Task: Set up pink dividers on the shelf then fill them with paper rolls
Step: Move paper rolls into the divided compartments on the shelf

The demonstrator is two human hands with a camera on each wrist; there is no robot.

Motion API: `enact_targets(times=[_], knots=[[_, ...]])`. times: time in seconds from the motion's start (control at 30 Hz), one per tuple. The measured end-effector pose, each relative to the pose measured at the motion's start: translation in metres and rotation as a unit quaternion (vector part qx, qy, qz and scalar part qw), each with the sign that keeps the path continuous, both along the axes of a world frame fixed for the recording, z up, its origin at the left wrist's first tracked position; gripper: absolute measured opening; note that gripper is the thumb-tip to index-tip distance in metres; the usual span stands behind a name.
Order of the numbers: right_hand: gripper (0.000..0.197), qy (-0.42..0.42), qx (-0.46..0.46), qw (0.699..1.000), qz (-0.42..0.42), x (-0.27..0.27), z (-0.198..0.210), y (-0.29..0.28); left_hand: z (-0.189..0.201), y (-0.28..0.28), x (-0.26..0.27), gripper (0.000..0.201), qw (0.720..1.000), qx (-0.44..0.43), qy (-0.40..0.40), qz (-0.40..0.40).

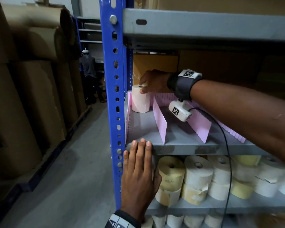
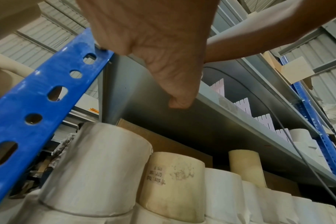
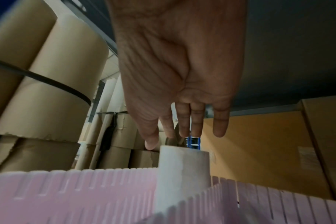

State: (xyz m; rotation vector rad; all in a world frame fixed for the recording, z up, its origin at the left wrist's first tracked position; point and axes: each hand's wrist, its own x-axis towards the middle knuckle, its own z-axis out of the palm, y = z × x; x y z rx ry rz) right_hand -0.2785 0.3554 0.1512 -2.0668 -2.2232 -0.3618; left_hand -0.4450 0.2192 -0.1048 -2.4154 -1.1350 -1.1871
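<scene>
Paper roll upright under right hand, fingers straight; left hand flat on shelf.

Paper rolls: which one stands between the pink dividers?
The white roll under the right hand, at the back of the leftmost lane; all others sit on lower shelves.

A white paper roll stands upright on its end, core hole up, at the back of the leftmost compartment on the grey shelf, directly under the right grip, whose thumb and fingertips touch its top rim. Pink dividers with slotted edges stand upright on the shelf: one just right of the roll below the grip, another further right, a strip along the back.
</scene>
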Motion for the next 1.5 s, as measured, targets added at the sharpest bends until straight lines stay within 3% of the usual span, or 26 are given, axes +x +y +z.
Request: enact_targets(times=[0.2,0.4,0.6,0.83,1.07,1.27,1.5], knots=[[0.050,0.042,0.017,0.998,0.033,-0.011,0.007,-0.086,0.019,-0.018,-0.020,0.091,0.997,-0.057,0.043,-0.035],[0.046,0.073,0.092,0.990,0.081,-0.013,-0.015,-0.207,0.023,-0.065,-0.047,0.077,0.991,-0.117,-0.001,-0.067],[0.045,0.124,0.111,0.985,0.037,-0.002,-0.075,-0.331,0.015,-0.134,-0.053,0.068,0.978,-0.148,-0.101,-0.108],[0.041,0.164,0.115,0.978,-0.053,0.037,-0.133,-0.425,0.007,-0.194,-0.021,0.057,0.959,-0.208,-0.088,-0.170],[0.039,0.167,0.123,0.963,-0.175,0.112,-0.162,-0.504,0.009,-0.237,0.052,0.051,0.940,-0.206,-0.080,-0.260],[0.044,0.138,0.117,0.952,-0.248,0.205,-0.155,-0.571,0.016,-0.282,0.156,0.047,0.924,-0.196,-0.073,-0.321],[0.040,0.103,0.133,0.947,-0.274,0.331,-0.134,-0.622,0.032,-0.331,0.286,0.044,0.912,-0.194,-0.090,-0.349]])
